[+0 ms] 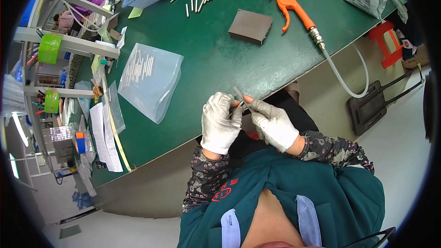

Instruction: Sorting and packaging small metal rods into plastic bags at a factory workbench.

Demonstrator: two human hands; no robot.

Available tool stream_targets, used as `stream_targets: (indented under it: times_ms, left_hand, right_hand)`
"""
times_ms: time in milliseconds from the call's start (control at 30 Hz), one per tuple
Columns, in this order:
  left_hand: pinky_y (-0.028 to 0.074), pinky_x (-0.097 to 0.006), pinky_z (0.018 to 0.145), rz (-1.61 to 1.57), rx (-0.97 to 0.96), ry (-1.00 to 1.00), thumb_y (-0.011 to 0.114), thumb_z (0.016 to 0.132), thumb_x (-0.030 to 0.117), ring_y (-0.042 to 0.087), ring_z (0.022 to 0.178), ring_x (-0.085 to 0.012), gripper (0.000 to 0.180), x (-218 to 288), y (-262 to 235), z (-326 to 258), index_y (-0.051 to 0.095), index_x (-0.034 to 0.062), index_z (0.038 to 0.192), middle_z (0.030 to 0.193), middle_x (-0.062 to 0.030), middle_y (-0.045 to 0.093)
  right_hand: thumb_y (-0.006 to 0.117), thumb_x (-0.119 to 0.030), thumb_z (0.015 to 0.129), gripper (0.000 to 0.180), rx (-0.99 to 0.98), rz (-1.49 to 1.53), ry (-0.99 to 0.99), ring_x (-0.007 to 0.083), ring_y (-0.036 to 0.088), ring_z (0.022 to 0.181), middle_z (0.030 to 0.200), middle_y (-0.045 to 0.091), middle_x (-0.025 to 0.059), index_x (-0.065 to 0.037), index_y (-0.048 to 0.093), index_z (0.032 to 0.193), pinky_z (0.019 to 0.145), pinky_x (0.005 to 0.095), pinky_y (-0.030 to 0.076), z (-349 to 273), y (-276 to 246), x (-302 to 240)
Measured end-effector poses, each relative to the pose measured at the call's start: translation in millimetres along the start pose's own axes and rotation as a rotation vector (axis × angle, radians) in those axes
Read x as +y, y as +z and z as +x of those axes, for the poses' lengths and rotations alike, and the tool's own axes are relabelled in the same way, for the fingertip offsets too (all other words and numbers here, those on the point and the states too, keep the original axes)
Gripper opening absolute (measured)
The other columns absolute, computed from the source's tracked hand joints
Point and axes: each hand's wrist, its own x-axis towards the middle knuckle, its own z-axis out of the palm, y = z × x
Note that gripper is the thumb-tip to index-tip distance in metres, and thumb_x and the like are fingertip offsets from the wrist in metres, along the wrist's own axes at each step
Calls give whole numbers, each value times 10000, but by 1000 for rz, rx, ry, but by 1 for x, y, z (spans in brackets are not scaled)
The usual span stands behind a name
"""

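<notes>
Gloved hands (pixel 245 117) pinching metal rod (pixel 239 93), green table (pixel 206 59)

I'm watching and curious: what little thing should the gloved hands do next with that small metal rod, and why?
Probably lay the metal rod on the green table: both the left hand and right hand pinch it above the table's edge.

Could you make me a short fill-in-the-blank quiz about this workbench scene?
1. Both hands, left hand and right hand, wear ____ gloves.
2. The air gun on the table is coloured ____.
3. The clear bag left of the hands holds thin metal ____.
4. Between them, the fingers hold one small metal ____.

Missing words: white; orange; rods; rod
</notes>
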Motion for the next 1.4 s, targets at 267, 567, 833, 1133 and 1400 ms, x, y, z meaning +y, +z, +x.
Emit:
stream_targets:
  times_ms: [267, 567, 833, 1133, 1400]
  left_hand:
    - [464, -346, 590, -34, -46, -38, 673, 645, -84, 571, 668, -282, 230, 0, -2, 2, 536, 8, 806, 758, -114, 538]
    - [477, -322, 617, -57, -59, -52, 638, 710, -79, 594, 704, -265, 195, -4, -8, 7, 556, 12, 861, 786, -109, 573]
    - [471, -249, 697, -214, 152, 12, 595, 822, -45, 560, 744, -131, 202, -46, -14, 28, 520, 40, 989, 853, -42, 576]
    - [479, -286, 704, -371, 250, -143, 635, 788, -53, 594, 762, -174, 245, -72, -6, 30, 556, 33, 1003, 869, -68, 589]
    - [482, -290, 741, -402, 253, -177, 639, 763, -61, 595, 801, -189, 241, -77, -3, 31, 582, 32, 978, 901, -73, 581]
  right_hand:
    - [493, -64, 900, 418, 60, -162, -87, 29, 464, 537, 674, 546, -22, -134, 532, 1310, 528, 195, 421, 16, 4, 6]
    - [489, -7, 883, 467, 94, -57, -110, 73, 567, 888, 1218, 591, 41, -77, 477, 1345, 764, 211, 462, 20, -9, -30]
    - [513, -114, 806, 466, 223, -908, -634, 368, 618, 657, 736, 632, 185, -157, 518, 1270, 619, 432, 517, 71, -13, -60]
    - [537, -82, 780, 324, 140, -1498, -855, 287, 615, 694, 743, 610, 99, -106, 610, 1096, 598, 411, 491, 107, 0, -65]
    - [579, -109, 763, 261, 87, -1624, -845, 263, 601, 821, 837, 600, 88, -94, 640, 1016, 642, 391, 498, 102, -3, -82]
